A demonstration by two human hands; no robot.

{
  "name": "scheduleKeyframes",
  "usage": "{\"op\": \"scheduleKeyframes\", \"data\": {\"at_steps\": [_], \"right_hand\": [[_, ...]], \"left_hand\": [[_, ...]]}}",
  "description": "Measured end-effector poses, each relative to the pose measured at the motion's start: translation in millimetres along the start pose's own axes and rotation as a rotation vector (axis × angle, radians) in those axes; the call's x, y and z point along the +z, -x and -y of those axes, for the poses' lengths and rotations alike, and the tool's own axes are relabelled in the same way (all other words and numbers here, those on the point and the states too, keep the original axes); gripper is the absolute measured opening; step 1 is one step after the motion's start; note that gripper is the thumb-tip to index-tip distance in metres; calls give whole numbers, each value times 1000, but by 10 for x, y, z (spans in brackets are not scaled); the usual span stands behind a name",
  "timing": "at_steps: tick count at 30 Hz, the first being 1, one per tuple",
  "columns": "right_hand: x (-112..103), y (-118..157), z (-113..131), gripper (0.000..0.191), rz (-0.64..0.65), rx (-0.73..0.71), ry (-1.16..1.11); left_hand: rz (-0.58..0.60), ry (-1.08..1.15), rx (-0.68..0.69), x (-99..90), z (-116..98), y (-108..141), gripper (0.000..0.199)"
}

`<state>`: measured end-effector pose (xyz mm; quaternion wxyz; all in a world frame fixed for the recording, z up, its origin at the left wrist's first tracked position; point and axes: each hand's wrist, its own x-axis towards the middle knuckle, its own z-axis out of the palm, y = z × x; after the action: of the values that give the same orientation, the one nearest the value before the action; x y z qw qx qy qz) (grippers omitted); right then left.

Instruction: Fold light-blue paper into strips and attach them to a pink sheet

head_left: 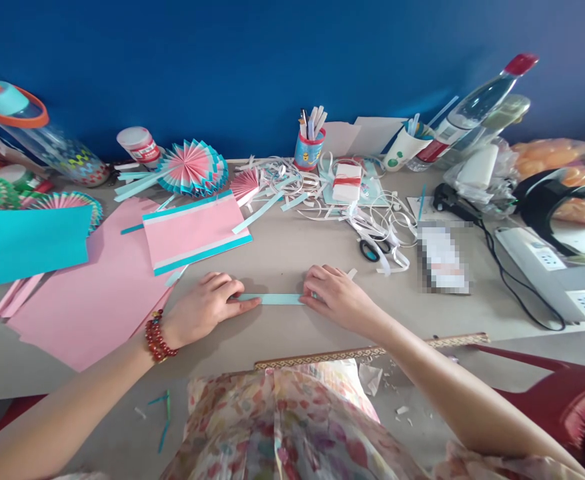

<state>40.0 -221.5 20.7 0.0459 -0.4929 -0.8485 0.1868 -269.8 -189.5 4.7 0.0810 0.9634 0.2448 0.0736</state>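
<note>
A narrow light-blue paper strip (281, 299) lies level on the grey table between my hands. My left hand (207, 303), with a red bead bracelet (158, 339) at its wrist, holds the strip's left end between thumb and fingers. At the other end, my right hand (337, 297) grips the strip with bent fingers, which partly cover it. Just behind my left hand is a pink sheet with blue borders (197, 232). Large pink paper (92, 287) spreads out to the left, and a blue sheet (39, 243) lies over its far left part.
Pleated paper fans (192, 167) sit at the back left. Paper scraps and white ribbons surround scissors (372, 250) behind my right hand. A pen cup (309, 148), a tilted bottle (465, 113) and a paper cup (407, 148) line the wall. A power strip (542, 267) is at right.
</note>
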Motion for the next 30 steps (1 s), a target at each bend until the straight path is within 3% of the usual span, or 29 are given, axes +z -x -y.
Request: {"op": "scheduleKeyframes", "data": {"at_steps": [7,12,18,20,25,30], "right_hand": [[2,-4,40,14,-6,9,74],[14,20,56,17,-21,48,107],[72,51,-23,23,-111,61,15],[112,57,-42,24,-134,33,-8],[184,130,-120,22,-199,-5,-47],[152,328,-191,20,-220,-96,-114]], "left_hand": [[17,-73,18,8,10,4,43],[23,-133,69,-31,-98,-43,42],[89,-178,152,23,-250,-214,24],[84,-180,165,46,-264,-263,32],[98,-190,196,72,-281,-318,71],[102,-168,154,69,-304,-331,74]]}}
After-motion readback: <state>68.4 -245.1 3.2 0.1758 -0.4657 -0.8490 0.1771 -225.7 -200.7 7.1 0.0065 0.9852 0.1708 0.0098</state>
